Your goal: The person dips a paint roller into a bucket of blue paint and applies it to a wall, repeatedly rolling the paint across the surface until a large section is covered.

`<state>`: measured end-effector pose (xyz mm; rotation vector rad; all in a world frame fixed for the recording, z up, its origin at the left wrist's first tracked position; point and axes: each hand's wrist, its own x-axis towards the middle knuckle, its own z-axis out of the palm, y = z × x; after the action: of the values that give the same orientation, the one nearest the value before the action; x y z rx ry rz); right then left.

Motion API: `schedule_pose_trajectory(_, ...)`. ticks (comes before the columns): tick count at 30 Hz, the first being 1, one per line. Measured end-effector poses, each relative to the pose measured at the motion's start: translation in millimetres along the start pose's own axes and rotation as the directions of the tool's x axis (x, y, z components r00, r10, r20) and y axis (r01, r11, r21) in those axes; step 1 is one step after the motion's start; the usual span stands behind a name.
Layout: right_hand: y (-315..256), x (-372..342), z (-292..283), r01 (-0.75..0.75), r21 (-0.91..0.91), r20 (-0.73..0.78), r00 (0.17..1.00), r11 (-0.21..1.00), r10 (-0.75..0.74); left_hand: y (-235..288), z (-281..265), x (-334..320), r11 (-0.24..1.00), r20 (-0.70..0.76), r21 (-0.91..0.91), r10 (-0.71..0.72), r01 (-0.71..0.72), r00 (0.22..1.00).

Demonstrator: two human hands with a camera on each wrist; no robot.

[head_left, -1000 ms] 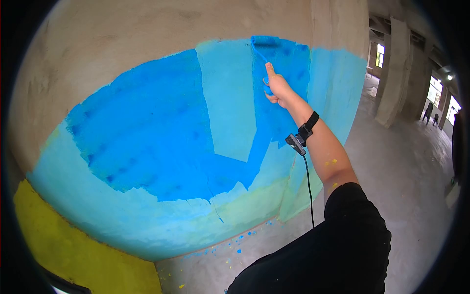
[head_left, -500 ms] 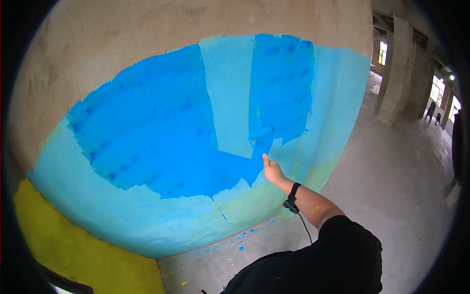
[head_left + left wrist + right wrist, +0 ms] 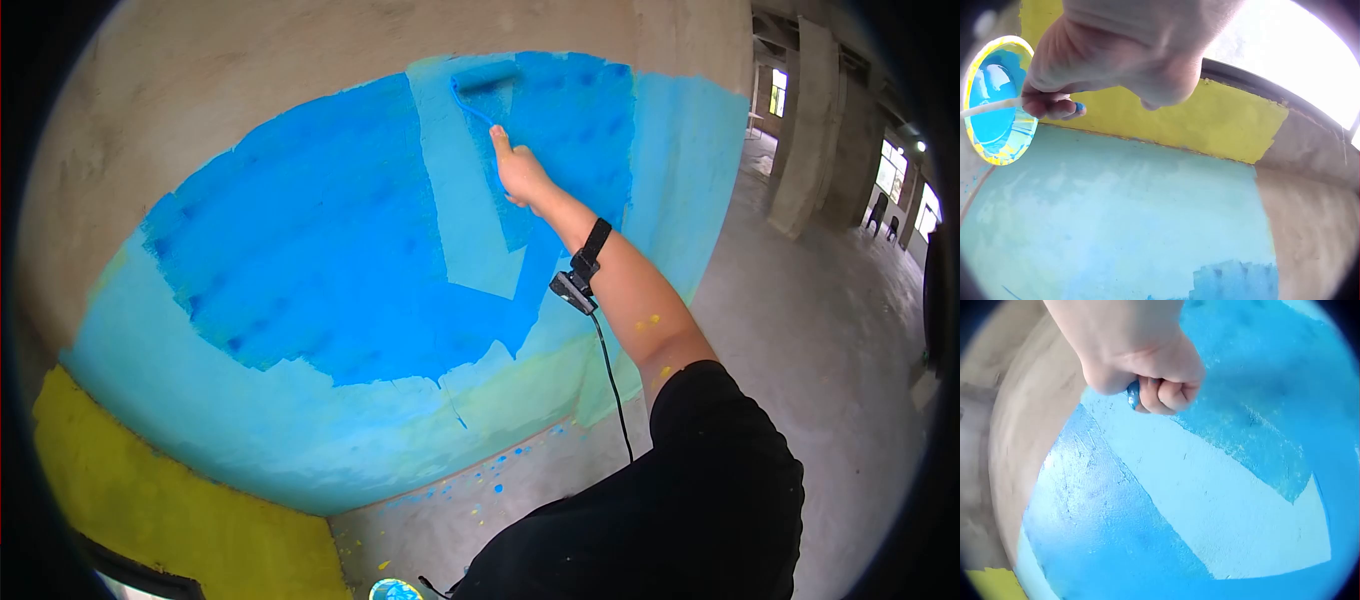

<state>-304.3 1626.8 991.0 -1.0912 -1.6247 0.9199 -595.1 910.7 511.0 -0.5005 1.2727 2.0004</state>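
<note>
My right hand (image 3: pixel 524 177) grips the handle of a blue paint roller (image 3: pixel 486 78), which lies against the wall near the top of the light blue strip (image 3: pixel 462 220). In the right wrist view, the fingers of my right hand (image 3: pixel 1150 369) curl round the blue handle (image 3: pixel 1133 395); the roller head is hidden there. My left hand (image 3: pixel 1116 62) holds the white handle (image 3: pixel 991 108) of a bucket (image 3: pixel 1001 155) with blue paint inside. Only the bucket's top (image 3: pixel 396 590) shows at the bottom of the head view.
Darker blue paint (image 3: pixel 330 230) covers much of the wall, with bare plaster (image 3: pixel 300 50) above. A yellow wall section (image 3: pixel 180 500) stands at lower left. Paint drops (image 3: pixel 498 489) dot the floor. Pillars (image 3: pixel 806 130) and chairs (image 3: pixel 877 212) stand far right.
The roller went down the right-hand blue patch, then back up and left onto the light strip, which is now narrower. The bucket's top has come into the head view.
</note>
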Motion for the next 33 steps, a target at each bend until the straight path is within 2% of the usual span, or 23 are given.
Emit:
schedule_pose_trajectory(2,34.8,1.8,16.4,0.056,0.013,-0.099,0.994,0.998,-0.055,11.9,-3.4,13.6,1.0,0.045,-0.013,-0.02,0.021,0.999)
schedule_pose_trajectory(4,85.0,-6.0,31.3,0.174,-0.05,-0.152,0.972,0.983,-0.18,17.1,-6.1,24.6,0.998,0.088,-0.027,-0.045,0.048,0.995)
schedule_pose_trajectory(6,139.9,-27.8,46.5,0.122,-0.118,-0.158,0.978,0.986,-0.14,18.1,-8.6,30.1,0.996,0.128,-0.035,-0.076,0.082,0.989)
schedule_pose_trajectory(8,189.7,-59.2,58.8,-0.002,-0.09,-0.068,0.998,0.996,-0.004,19.3,-10.2,30.9,0.993,0.162,-0.035,-0.11,0.117,0.981)
schedule_pose_trajectory(10,246.6,-81.5,75.1,-0.054,-0.13,-0.052,0.998,0.99,0.047,17.3,-13.2,26.6,0.988,0.19,-0.033,-0.145,0.154,0.971)
schedule_pose_trajectory(11,264.5,-94.0,81.2,-0.066,-0.131,-0.043,0.997,0.989,0.061,16.0,-16.5,22.1,0.985,0.2,-0.032,-0.162,0.171,0.966)
schedule_pose_trajectory(13,297.9,-117.6,92.2,-0.182,-0.191,-0.027,0.983,0.965,0.18,11.1,-24.3,9.5,0.978,0.216,-0.03,-0.197,0.208,0.956)
schedule_pose_trajectory(17,361.3,-140.0,111.6,-0.235,-0.191,0.014,0.97,0.953,0.242,-2.7,-32.9,-15.8,0.964,0.261,-0.047,-0.24,0.261,0.935)
schedule_pose_trajectory(20,385.8,-148.4,115.0,-0.26,-0.222,0.017,0.963,0.94,0.27,-3.3,-38.8,-35.2,0.958,0.301,-0.062,-0.25,0.281,0.92)
schedule_pose_trajectory(23,383.6,-146.6,110.9,-0.259,-0.237,0.059,0.958,0.936,0.28,4.3,-40.7,-46.5,0.952,0.352,-0.063,-0.261,0.301,0.899)
schedule_pose_trajectory(25,379.5,-133.1,112.4,-0.165,-0.184,0.001,0.986,0.969,0.169,17.9,-42.7,-52.9,0.946,0.385,-0.046,-0.279,0.32,0.88)
schedule_pose_trajectory(26,358.9,-125.3,107.0,-0.147,-0.15,0.01,0.989,0.978,0.15,22.8,-42.5,-55.0,0.941,0.403,-0.037,-0.294,0.336,0.867)
schedule_pose_trajectory(27,330.5,-115.8,100.5,-0.127,-0.119,0.016,0.991,0.985,0.13,20.9,-17.3,-69.0,0.94,0.397,-0.029,-0.302,0.34,0.867)
schedule_pose_trajectory(28,316.8,-102.1,99.8,-0.116,-0.087,-0.006,0.993,0.989,0.116,12.7,29.2,-93.1,0.983,0.154,0.047,-0.184,0.179,0.971)
schedule_pose_trajectory(29,305.4,-90.1,98.4,-0.102,-0.056,-0.027,0.995,0.993,0.101,7.1,53.6,-106.5,0.986,-0.083,0.161,-0.02,0.033,0.996)
schedule_pose_trajectory(31,269.3,-79.9,83.5,-0.12,-0.026,0.026,0.992,0.992,0.121,5.2,45.7,-102.9,0.984,-0.06,0.172,-0.045,0.055,0.997)
schedule_pose_trajectory(33,264.8,-84.1,80.4,-0.139,0.01,0.079,0.987,0.99,0.138,6.7,27.4,-89.6,0.98,-0.036,0.186,-0.064,0.07,0.997)
